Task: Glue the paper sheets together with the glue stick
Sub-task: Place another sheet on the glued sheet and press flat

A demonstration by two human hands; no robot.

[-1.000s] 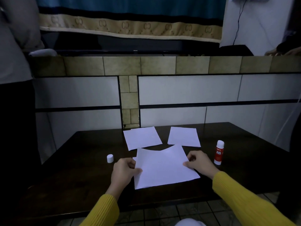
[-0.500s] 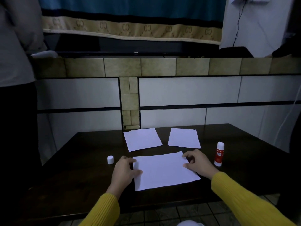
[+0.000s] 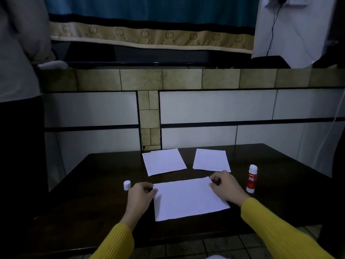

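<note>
White sheet [image 3: 188, 199] flat — both hands [image 3: 140, 193] [image 3: 224, 186] pinching edges

Pretty dim shot overall, heavy vignetting with the corners going nearly black. The white paper sheets [image 3: 188, 198] are the brightest thing here and stay crisp, while the dark bench [image 3: 93, 184] swallows detail. The left hand [image 3: 139, 196] throws a soft shadow onto the near sheet (wide-angle lens bends the tile lines near the edges).

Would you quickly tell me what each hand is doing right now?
Left hand: fingers curled at the left edge of the near paper sheet, pinching it.
Right hand: pinching the same sheet's far right corner.
</note>
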